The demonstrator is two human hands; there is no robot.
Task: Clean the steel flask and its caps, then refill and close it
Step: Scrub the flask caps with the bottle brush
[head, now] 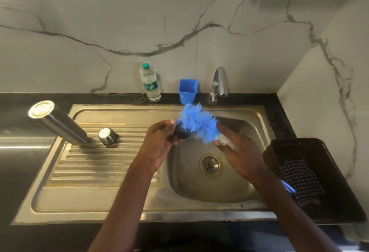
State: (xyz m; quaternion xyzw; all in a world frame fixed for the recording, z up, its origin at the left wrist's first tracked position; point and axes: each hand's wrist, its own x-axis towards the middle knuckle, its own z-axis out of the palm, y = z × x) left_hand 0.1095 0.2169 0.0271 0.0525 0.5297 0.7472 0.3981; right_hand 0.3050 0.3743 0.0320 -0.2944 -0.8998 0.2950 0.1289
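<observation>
Over the sink (249,199) basin, the left hand (161,142) grips a small dark inner cap (181,133), while the right hand (237,152) clamps the handle of a blue bottle brush (199,124), its bristles against the cap. The steel flask (58,123) stands inverted on the drainboard, with 1 steel outer cap (107,136) just beside it. A water bottle (149,82) and blue cup (187,91) stand on the counter (24,100) behind.

One steel flask (58,123) and one steel cap (107,136) are sitting left of centre; one water bottle (150,83), one blue cup (187,90), one tap (218,84) are standing at upper centre; one blue brush (197,125) and one dark inner cap (180,132) are being held mid-frame by two hands, left hand (159,144) and right hand (241,154); one black basket (327,152) is lying at right.
</observation>
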